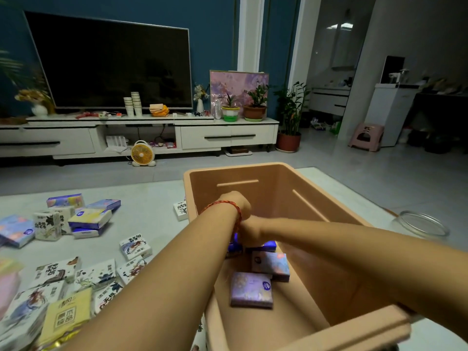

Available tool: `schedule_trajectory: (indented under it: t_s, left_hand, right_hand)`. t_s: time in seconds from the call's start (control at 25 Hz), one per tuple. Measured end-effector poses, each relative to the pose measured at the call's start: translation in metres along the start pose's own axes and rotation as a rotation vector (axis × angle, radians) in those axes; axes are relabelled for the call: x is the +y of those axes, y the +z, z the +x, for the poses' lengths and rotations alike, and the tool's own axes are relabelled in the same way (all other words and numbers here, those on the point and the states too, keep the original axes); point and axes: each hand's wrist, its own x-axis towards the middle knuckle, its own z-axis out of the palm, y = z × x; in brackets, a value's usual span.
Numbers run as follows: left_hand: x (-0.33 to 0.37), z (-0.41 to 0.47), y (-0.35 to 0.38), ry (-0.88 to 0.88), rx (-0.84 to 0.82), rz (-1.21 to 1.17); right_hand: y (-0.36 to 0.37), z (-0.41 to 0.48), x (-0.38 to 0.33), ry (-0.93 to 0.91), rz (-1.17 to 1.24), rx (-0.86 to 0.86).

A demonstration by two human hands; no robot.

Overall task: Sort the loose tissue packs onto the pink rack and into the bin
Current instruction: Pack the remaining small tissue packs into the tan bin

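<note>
A peach plastic bin [298, 173] stands on the floor in front of me, and both my arms reach down into it. My left hand [236, 202], with a red string bracelet at the wrist, is curled inside the bin; its fingers are hidden. My right hand [250, 231] lies partly behind the left wrist and grips a blue tissue pack [264, 246] that peeks out beneath it. Two purple tissue packs [252, 290] lie on the bin's floor. Several loose tissue packs [90, 219] are scattered on the mat to the left.
A blurred pink object [7, 282] shows at the left edge. A glass bowl [421, 224] sits on the floor right of the bin. Beyond the mat stand a small yellow fan [142, 153] and a white TV cabinet [228, 135].
</note>
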Motion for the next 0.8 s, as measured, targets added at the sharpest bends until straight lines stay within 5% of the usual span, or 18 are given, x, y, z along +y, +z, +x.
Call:
schedule_trajectory:
  t_s: [0.24, 0.44, 0.6, 0.8]
  left_hand:
    - [0.002, -0.007, 0.018, -0.106, -0.484, 0.367]
    - [0.004, -0.04, 0.044, 0.075, -0.461, 0.811]
    - [0.001, -0.041, 0.07, 0.159, -0.418, 0.954]
    - [-0.015, -0.01, 0.081, -0.085, -0.516, 0.937]
  right_hand:
    - [-0.027, -0.003, 0.036, 0.29, -0.166, -0.456]
    - [0.002, -0.008, 0.019, 0.175, -0.534, -0.601]
    - [0.005, 0.007, 0.027, 0.182, -0.389, -0.545]
    - [-0.035, 0.001, 0.034, 0.201, 0.066, -0.603]
